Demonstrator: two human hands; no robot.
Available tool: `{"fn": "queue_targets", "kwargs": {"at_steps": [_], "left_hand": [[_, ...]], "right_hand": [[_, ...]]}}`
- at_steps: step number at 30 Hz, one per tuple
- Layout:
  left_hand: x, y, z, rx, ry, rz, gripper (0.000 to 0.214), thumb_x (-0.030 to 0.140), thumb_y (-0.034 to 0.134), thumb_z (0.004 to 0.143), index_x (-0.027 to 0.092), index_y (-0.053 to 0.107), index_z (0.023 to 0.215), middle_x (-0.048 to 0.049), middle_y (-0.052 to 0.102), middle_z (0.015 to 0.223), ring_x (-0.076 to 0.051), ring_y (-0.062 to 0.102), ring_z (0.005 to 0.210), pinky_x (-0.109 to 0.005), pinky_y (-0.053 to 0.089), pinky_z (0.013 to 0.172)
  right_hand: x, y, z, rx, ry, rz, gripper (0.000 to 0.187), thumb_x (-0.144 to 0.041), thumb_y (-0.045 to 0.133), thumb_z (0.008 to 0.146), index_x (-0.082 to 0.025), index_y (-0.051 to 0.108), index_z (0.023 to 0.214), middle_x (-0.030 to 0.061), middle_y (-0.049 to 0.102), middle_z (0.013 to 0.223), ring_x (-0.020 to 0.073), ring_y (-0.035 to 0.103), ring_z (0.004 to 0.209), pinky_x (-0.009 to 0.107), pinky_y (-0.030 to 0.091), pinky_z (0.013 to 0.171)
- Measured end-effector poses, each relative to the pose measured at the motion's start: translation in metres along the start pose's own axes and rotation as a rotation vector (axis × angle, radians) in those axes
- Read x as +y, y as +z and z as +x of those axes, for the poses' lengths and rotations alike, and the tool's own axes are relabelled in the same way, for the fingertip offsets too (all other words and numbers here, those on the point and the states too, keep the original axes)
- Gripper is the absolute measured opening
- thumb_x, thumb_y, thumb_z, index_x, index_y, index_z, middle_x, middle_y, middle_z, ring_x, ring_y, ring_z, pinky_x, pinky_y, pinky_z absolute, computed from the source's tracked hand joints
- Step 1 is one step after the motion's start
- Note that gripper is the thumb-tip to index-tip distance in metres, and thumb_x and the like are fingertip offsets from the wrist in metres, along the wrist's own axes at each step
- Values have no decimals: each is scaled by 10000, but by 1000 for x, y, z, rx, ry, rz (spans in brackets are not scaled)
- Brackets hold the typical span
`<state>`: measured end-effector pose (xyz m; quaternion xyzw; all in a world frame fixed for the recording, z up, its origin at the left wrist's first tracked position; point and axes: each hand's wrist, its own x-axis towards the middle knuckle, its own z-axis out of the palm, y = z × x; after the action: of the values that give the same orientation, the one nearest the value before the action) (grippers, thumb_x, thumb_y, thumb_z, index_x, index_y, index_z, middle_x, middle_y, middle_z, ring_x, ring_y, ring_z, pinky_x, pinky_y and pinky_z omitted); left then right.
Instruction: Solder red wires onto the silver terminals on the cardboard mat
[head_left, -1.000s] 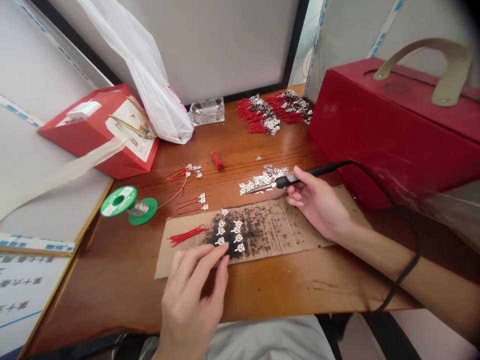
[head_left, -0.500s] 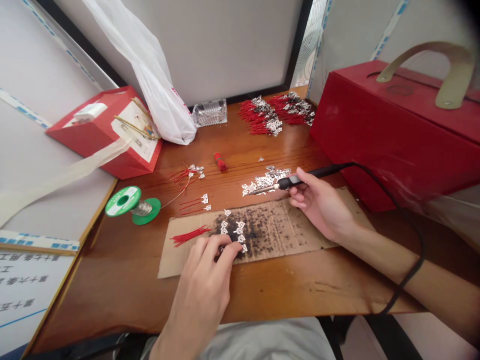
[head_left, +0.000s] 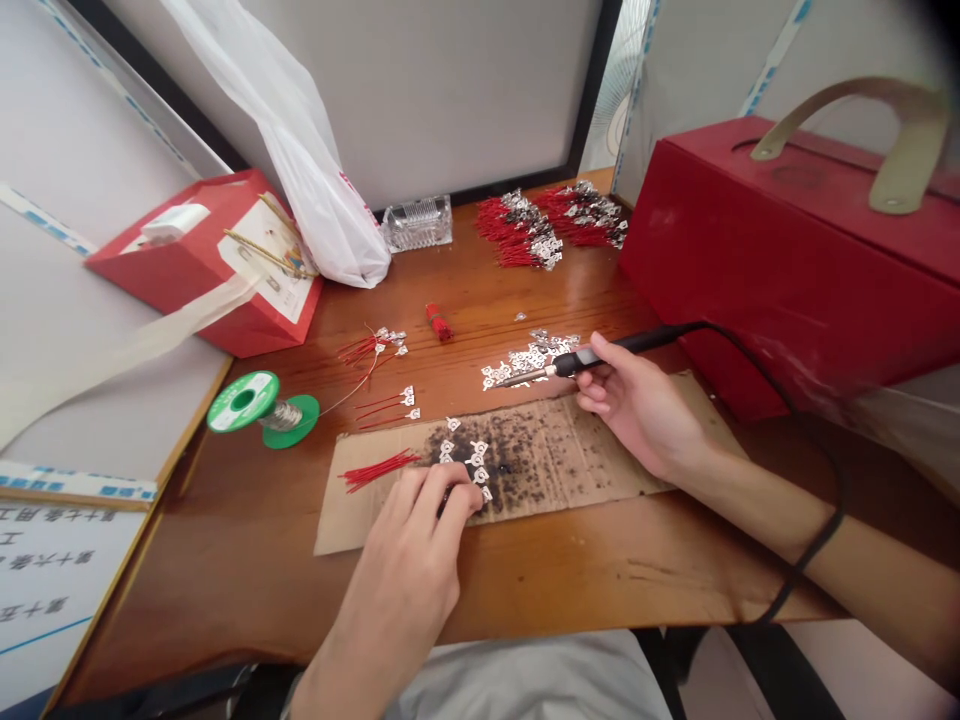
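We rest our left hand, fingertips pinched on small metal terminals at the scorched cardboard's front edge | right hand grips soldering iron above loose terminals | advise pressing each terminal flat, tip kept off fingers.

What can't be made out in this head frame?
- Left hand fingertips cover some metal tabs on the cardboard; grip unclear.
- Soldering iron tip: too small against the loose tabs.
- Red box: cut off by the right edge.
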<state>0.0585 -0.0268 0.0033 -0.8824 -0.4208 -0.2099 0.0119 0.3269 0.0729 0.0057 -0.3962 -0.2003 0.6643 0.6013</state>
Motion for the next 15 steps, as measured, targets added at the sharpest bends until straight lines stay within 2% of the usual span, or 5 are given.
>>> {"fn": "queue_targets", "kwargs": {"at_steps": [6, 10, 12, 15], "left_hand": [[6, -5, -8, 163, -102, -118, 257, -34, 491, 1112, 198, 585, 1169, -55, 659, 1139, -158, 587, 1128, -264, 493, 1058], [13, -13, -20, 196, -221, -274, 176, 61, 569, 1118, 224, 612, 1169, -35, 676, 1114, -126, 647, 1096, -222, 533, 995], [18, -12, -28, 151, -229, -352, 146, 90, 621, 1104, 236, 616, 1111, -21, 682, 1038, -129, 673, 992, -239, 561, 881], [39, -5, -41, -2, -117, -519, 132, 152, 610, 1125, 235, 626, 1023, -9, 639, 844, -159, 626, 753, -312, 528, 678]], "right_hand": [[-1, 1, -1, 6, 10, -3, 613, -495, 1171, 461, -169, 736, 744, -11, 613, 652, 59, 427, 580, 172, 374, 483], [-1, 1, -2, 12, 10, -5, 614, -494, 1169, 460, -167, 761, 781, -17, 614, 653, 58, 425, 584, 167, 369, 485], [-1, 2, -2, 13, 10, -4, 625, -494, 1170, 455, -164, 753, 784, -16, 616, 656, 59, 426, 585, 168, 366, 485], [0, 2, -2, 16, 12, -3, 634, -495, 1168, 454, -158, 737, 774, -12, 612, 657, 59, 428, 585, 170, 363, 482]]}}
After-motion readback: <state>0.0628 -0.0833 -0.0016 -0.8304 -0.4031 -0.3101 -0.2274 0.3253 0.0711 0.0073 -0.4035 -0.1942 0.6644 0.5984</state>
